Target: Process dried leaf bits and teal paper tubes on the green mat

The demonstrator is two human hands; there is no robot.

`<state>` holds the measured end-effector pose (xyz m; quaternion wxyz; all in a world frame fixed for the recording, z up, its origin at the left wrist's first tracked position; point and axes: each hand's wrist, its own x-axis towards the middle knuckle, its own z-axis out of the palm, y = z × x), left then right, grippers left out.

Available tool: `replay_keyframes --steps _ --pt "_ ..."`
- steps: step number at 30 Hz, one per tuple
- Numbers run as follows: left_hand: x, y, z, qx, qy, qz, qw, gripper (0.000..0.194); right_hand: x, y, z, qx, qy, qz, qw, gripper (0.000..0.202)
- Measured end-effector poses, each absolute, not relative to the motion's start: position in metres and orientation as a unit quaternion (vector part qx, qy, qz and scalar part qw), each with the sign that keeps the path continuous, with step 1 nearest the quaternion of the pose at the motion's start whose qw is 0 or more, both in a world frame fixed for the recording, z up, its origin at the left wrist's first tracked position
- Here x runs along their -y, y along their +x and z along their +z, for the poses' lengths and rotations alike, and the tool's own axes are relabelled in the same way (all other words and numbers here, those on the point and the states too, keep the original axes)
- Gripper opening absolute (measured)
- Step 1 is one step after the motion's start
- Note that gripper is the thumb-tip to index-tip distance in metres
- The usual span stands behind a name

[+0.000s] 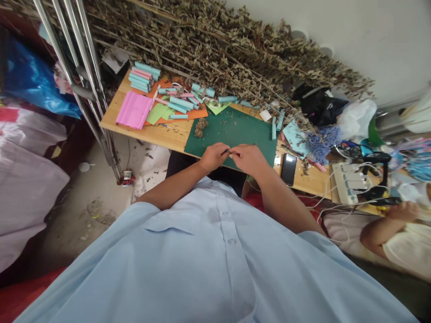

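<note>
My left hand (214, 157) and my right hand (248, 158) meet at the near edge of a green cutting mat (235, 128). Fingers of both hands are pinched together around a small dark piece (229, 152), too small to name. Brown dried clumps (201, 127) lie on the mat's left part, beyond my left hand. Dark crumbs are scattered on the mat's far part.
Dried leafy stems (215, 49) spread along the back. Blue paper rolls (141, 78) and a pink sheet (134, 110) lie at left. A phone (288, 169) and power strip (346, 183) are at right. Another person's arm (387, 229) shows far right.
</note>
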<state>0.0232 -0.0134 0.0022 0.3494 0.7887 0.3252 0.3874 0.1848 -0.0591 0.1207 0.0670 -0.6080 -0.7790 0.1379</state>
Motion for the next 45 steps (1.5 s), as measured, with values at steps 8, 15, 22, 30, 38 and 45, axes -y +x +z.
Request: replay_keyframes --steps 8,15,22,30,38,45 --pt "0.012 0.024 -0.001 -0.314 0.791 0.395 0.346 0.012 0.042 0.186 0.126 0.784 -0.602 0.146 0.02 0.02" --pt "0.011 0.023 -0.002 -0.313 0.791 0.395 0.347 0.011 0.038 0.184 0.126 0.785 -0.602 0.146 0.011 0.02" --pt "0.011 0.023 -0.001 -0.321 0.791 0.398 0.335 0.01 0.05 0.185 0.127 0.768 -0.617 0.157 0.072 0.017" --pt "0.011 0.024 0.001 -0.313 0.784 0.416 0.338 0.019 0.063 0.207 0.104 0.614 -0.687 0.238 0.307 0.023" --pt "0.01 0.023 0.001 -0.309 0.789 0.409 0.34 0.017 0.067 0.187 0.086 0.667 -0.655 0.128 0.33 0.026" --pt "0.011 0.021 0.002 -0.312 0.789 0.404 0.341 0.016 0.07 0.179 0.08 0.711 -0.64 0.044 0.289 0.032"
